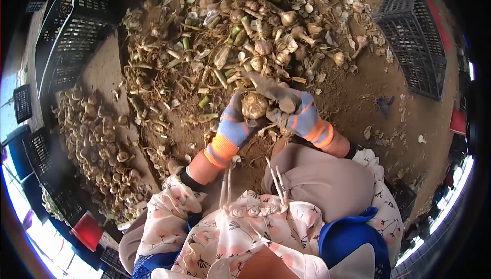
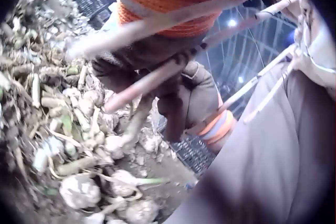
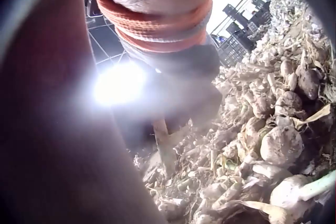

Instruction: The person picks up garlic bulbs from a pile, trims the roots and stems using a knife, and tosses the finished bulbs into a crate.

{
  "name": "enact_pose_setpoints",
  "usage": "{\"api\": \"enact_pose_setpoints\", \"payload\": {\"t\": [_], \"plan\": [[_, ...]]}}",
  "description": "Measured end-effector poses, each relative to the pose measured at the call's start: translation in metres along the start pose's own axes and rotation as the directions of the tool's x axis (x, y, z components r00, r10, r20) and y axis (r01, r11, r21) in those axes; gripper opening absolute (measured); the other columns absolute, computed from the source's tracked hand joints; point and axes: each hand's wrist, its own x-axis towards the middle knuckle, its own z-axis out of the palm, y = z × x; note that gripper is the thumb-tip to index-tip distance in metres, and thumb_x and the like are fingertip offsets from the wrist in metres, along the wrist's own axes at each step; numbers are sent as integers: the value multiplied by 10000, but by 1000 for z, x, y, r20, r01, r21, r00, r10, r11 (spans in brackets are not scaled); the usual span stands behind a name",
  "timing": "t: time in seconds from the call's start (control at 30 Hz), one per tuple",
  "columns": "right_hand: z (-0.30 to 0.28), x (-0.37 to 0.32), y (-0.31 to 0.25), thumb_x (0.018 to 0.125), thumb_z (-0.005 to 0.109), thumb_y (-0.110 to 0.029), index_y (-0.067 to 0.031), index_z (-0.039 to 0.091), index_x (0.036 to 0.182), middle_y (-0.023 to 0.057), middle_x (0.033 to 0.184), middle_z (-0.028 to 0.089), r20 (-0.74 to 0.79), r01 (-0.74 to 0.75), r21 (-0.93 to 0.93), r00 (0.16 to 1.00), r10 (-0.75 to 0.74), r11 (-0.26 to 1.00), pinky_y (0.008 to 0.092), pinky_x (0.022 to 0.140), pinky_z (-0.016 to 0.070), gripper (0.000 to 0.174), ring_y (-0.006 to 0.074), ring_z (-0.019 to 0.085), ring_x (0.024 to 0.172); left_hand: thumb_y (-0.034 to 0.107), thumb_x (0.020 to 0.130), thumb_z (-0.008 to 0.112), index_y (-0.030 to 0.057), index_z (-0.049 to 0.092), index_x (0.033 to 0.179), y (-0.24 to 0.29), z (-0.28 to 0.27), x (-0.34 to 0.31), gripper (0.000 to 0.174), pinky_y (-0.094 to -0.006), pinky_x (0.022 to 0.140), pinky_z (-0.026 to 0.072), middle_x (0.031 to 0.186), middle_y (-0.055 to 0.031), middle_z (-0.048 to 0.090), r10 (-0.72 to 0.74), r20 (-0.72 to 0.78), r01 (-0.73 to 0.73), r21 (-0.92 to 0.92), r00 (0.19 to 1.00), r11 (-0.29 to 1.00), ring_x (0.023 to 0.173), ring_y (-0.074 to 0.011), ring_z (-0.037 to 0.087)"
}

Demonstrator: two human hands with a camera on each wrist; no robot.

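In the head view a garlic bulb point(image 1: 254, 106) with a rounded, soil-marked base sits between the two gloved hands. My left hand point(image 1: 236, 119), in a grey-blue glove with an orange cuff, grips it from the left. Blurred, my right hand point(image 1: 299, 109) is close against the bulb's right side, its fingers near the top of it. A dry stem point(image 3: 163, 142) shows just below the right hand in the right wrist view; I cannot tell whether those fingers hold it. Another view of a stem point(image 2: 139, 121) appears under the left hand in the left wrist view.
A heap of garlic with stems point(image 1: 245, 28) lies ahead on the soil. Trimmed bulbs point(image 1: 102, 146) are piled at the left. Black crates stand at the left point(image 1: 79, 38) and right point(image 1: 411, 38). A small dark-blue tool point(image 1: 384, 105) lies on the ground. Cords point(image 1: 276, 179) dangle near the wrists.
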Motion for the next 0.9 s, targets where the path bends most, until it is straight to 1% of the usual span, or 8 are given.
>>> {"api": "enact_pose_setpoints", "payload": {"t": [0.07,0.17,0.23,0.57,0.67,0.8,0.83,0.9], "plan": [[-9,-5,-12,690,695,-72,-22,570,1116,88,1021,634,-42,-31,245,998,43,969,280,727,491,447,141,608,876,-17,707,705,18,384,1213,-4,3,2,600,-285,827,485,1119,-91,525,102,40,-101,-10,994,995,998,-162,544],[-38,-16,-37,554,695,-158,-99,590,1009,100,824,604,60,135,-849,985,-161,511,386,668,487,471,287,594,770,14,780,621,11,368,1222,-4,-8,10,509,-248,766,482,1102,-99,545,241,370,-440,710,897,549,1002,-173,553],[-37,-15,-53,557,706,-166,-99,579,969,88,809,600,83,111,-868,993,-79,484,384,660,485,436,277,596,771,52,766,654,18,378,1210,-16,4,6,524,-264,777,479,1031,-77,564,180,231,-267,437,956,859,949,-162,564],[-29,-27,-47,530,767,-215,-104,533,871,77,782,572,97,109,-855,994,-50,508,380,647,472,429,274,590,746,303,790,662,66,341,1315,-23,1,12,660,-378,1004,324,1155,-83,580,6,446,-337,667,895,664,1059,-148,531],[-34,-29,-31,569,730,-166,-92,546,861,99,785,577,40,111,-797,991,-132,593,405,667,472,353,300,588,743,333,828,585,71,469,1150,-41,-2,10,431,-351,883,424,1042,-82,598,-116,341,129,-16,933,991,953,-186,563],[-59,-42,46,724,674,-184,-47,591,880,107,836,629,-355,-397,-514,905,233,760,307,654,492,223,249,621,742,256,807,623,65,510,1113,-5,18,-5,378,-333,794,500,1012,-103,588,-288,289,408,-598,913,690,918,-208,577],[-63,-49,47,747,673,-190,-39,604,901,85,824,635,-358,-384,-313,895,266,869,280,638,489,227,203,619,724,143,720,696,53,446,1183,10,27,-10,534,-319,818,486,1066,-104,561,102,281,-95,-36,954,995,952,-191,565],[-53,-51,35,770,672,-196,-30,616,922,63,813,640,-350,-352,-97,888,299,931,252,621,485,232,156,617,705,30,632,770,41,382,1253,17,29,-11,732,-306,842,473,1120,-106,534,383,489,-609,482,784,630,987,-174,553]]}}
